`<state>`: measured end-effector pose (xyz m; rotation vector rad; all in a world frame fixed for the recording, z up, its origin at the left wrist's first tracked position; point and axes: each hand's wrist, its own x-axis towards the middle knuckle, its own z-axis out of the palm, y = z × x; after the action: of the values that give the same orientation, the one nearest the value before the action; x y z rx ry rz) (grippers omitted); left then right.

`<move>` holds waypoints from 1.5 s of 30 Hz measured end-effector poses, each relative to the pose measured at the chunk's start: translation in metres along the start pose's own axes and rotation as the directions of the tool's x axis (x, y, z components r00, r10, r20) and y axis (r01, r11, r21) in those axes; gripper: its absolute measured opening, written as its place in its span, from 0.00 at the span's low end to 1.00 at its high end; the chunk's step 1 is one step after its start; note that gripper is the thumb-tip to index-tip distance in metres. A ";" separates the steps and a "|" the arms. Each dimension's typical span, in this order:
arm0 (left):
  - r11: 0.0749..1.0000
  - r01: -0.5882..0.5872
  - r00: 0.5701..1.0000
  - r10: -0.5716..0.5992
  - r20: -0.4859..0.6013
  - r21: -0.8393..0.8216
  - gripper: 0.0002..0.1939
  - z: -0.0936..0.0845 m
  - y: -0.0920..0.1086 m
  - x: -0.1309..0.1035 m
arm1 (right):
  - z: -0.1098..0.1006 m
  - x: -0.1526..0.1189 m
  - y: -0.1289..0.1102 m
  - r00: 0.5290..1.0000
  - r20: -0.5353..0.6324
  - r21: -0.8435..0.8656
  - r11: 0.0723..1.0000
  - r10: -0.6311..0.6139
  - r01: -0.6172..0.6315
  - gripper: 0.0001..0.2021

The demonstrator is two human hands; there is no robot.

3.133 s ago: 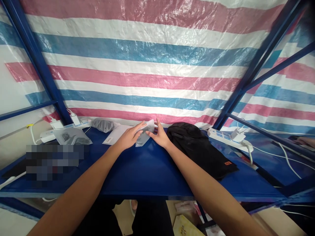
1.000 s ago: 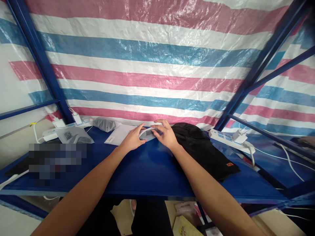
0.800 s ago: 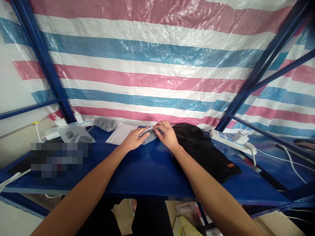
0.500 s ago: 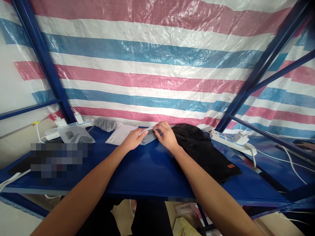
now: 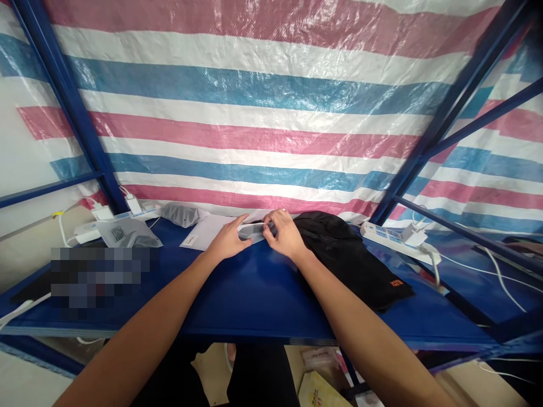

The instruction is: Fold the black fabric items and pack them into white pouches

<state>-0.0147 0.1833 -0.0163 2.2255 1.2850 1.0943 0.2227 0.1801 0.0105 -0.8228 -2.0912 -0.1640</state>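
A frosted plastic bag [image 5: 257, 232] with a white top edge lies between my hands near the back of the blue table. My left hand [image 5: 229, 240] grips its left side, thumb and fingers apart around the edge. At the other end, my right hand [image 5: 285, 233] pinches the bag between thumb and fingers. The bag's mouth looks parted, but its contents cannot be made out. Just right of my right hand lies a black folded garment [image 5: 348, 260] with small orange lettering. A white flat packet [image 5: 203, 232] with a label rests beside my left hand.
Two grey plastic-wrapped packets [image 5: 180, 215] lie at the back left. Power strips with plugs stand left and right, the right strip [image 5: 392, 240] trailing white cables. Blue metal posts [image 5: 78, 113] frame the table [image 5: 254, 305], with striped sheeting behind. A yellow box [image 5: 320, 390] sits below.
My left thumb has moved down, away from the fingers, and the bag's top edge has spread wider. My right hand has stayed on the bag. The view has shifted slightly.
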 end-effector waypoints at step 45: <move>0.519 0.160 0.914 -0.399 -0.073 -0.840 0.33 -0.017 -0.007 0.018 | 0.017 0.011 0.000 0.627 0.233 0.954 -0.049 0.744 -0.296 0.20</move>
<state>-0.0265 0.2003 -0.0014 1.1356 0.8676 1.4780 0.2066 0.1923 0.0090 -0.6163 -0.8785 1.2972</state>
